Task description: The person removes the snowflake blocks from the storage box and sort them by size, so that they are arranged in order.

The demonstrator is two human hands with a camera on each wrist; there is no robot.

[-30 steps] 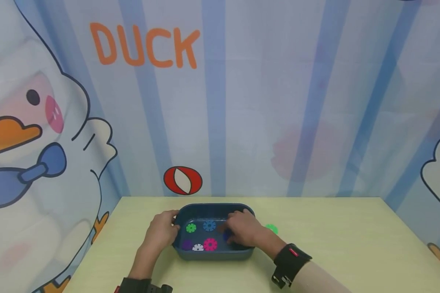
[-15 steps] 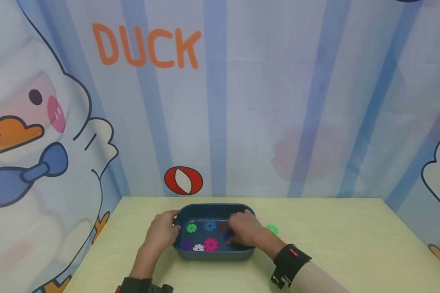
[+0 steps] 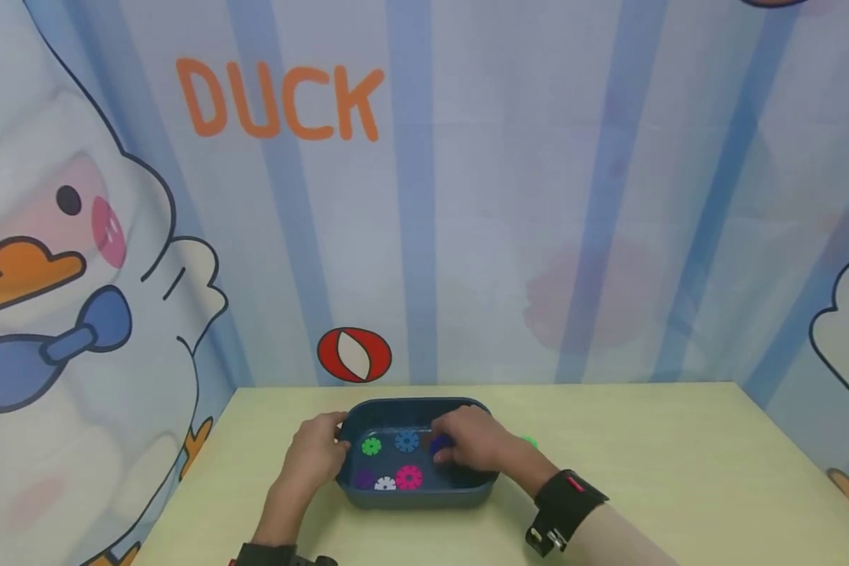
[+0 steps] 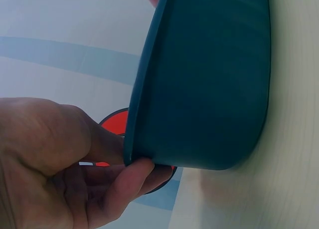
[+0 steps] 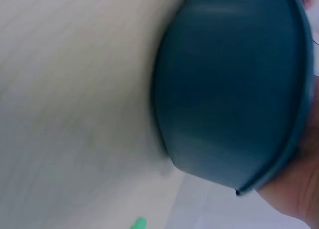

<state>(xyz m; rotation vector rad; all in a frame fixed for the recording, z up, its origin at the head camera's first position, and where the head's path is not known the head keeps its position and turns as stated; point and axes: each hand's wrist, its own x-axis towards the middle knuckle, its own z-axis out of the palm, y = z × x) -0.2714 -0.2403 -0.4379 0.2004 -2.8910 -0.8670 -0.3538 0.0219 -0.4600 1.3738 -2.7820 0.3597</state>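
The tub's rim is clamped at 9 o'clock by the L hand, and a dk blue disc is pinched inside, approx. 3 o'clock, betw. thumb & fingers of the R hand. On the tub floor a green disc is seen at 9, pink disc at 6, white disc at 7.

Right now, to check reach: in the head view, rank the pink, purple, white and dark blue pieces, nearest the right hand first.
1. Dark blue piece, pinched by the right hand.
2. Pink piece, left of the hand.
3. White piece, left of pink.
4. Purple piece, left of white.
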